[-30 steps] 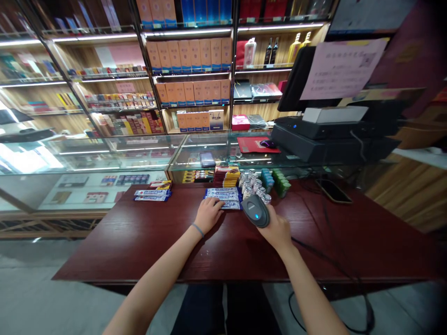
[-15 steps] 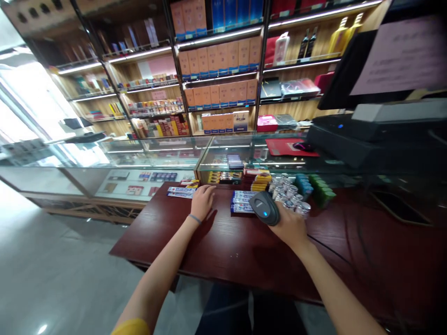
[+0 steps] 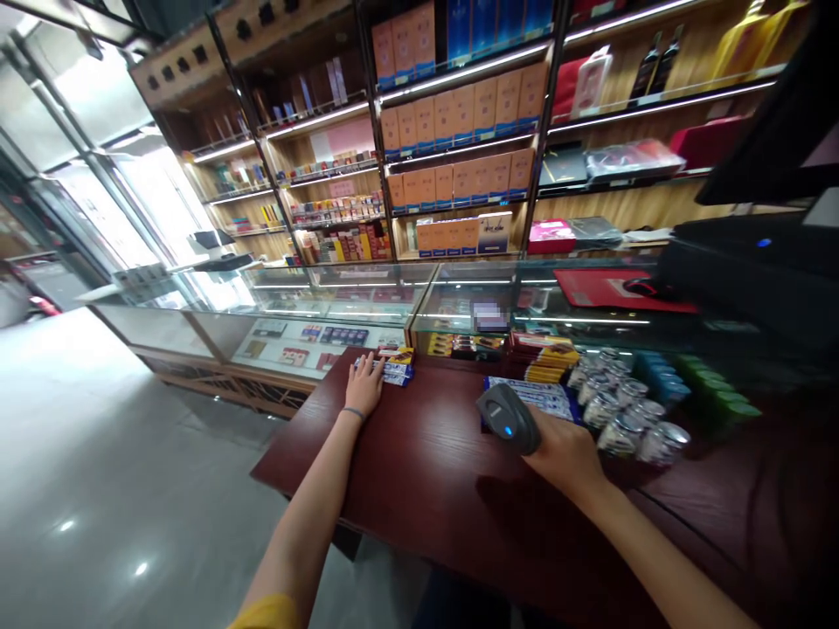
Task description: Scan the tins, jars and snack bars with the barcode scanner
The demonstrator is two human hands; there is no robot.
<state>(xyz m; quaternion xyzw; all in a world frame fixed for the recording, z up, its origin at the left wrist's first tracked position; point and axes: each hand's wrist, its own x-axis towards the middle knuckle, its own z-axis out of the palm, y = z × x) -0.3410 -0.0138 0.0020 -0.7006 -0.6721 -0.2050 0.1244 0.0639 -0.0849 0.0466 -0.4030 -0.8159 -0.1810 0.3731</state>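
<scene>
My left hand (image 3: 364,386) lies at the left end of a few blue-and-white wrapped packs (image 3: 396,376), fingers stretched out and partly over them. It does not grip them. In my right hand (image 3: 567,450) is a dark barcode scanner (image 3: 509,419) with a blue light, held above the table. Just behind the scanner lies a larger group of blue-and-white packs (image 3: 544,396), partly hidden by it. A red-and-yellow pack (image 3: 397,355) sits behind the small group of packs.
On the dark red table (image 3: 426,454) stand several silver-lidded jars (image 3: 622,428), blue packs (image 3: 662,383), green packs (image 3: 717,389) and stacked yellow-brown packs (image 3: 549,360). A glass display counter (image 3: 328,301) runs behind. A black cable (image 3: 688,524) trails at right.
My left hand has moved from the right side of the small group of packs to their left end. The view has turned, and my right hand still holds the scanner.
</scene>
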